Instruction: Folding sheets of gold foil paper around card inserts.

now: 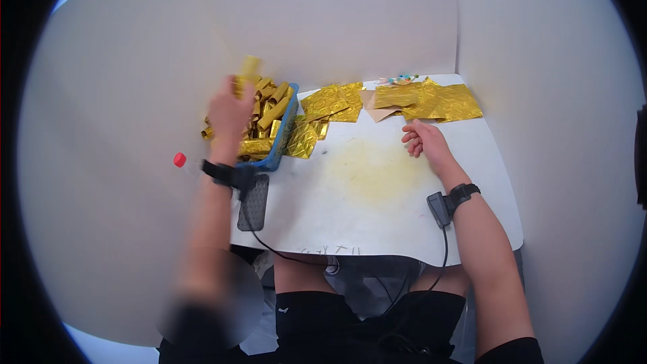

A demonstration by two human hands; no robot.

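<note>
My left hand (231, 109) is raised over the basket, closed around a gold foil tube (250, 67) that looks smeared by motion. Beneath it, a blue basket (286, 127) is heaped with rolled gold tubes (273, 113). My right hand (426, 143) hovers over the white table (323, 212) with loosely bent fingers, parted and holding nothing that I can see. Just beyond its fingertips lie overlapping gold foil sheets (458, 103). More gold sheets (333, 102) are spread to the right of the basket, and a brown piece of paper (379, 110) shows between the two groups.
A dark grey phone-like slab (253, 203) lies by the table's left edge, under my left wrist. A red bottle cap (180, 160) shows left of the table. Small colourful items (402, 80) sit at the back. Pale walls enclose the table; cables hang from both wrist straps.
</note>
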